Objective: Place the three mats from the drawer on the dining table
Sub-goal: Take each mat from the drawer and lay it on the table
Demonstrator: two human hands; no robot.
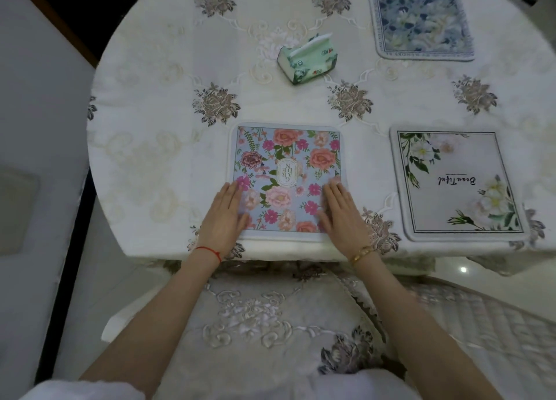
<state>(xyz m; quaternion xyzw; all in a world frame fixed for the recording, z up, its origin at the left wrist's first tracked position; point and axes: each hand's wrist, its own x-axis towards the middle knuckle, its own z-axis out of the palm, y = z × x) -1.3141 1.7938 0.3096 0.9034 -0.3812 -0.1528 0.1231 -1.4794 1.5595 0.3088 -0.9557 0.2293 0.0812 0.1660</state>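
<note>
Three square mats lie flat on the dining table [168, 147], which wears a cream embroidered cloth. A light-blue mat with pink flowers [285, 171] sits at the near edge in front of me. My left hand [224, 216] rests flat on its near left corner, fingers straight. My right hand [341, 210] lies flat on its near right side, fingers straight too. To the right is a pale mat with white flowers and script lettering [457, 186]. A blue-and-white flowered mat [421, 19] lies at the far right.
A green pack of tissues [307, 59] stands near the table's middle, beyond the pink-flowered mat. A chair with an embroidered cover [255, 318] is pushed under the near edge below my arms. A white wall or cabinet side [33, 99] runs along the left.
</note>
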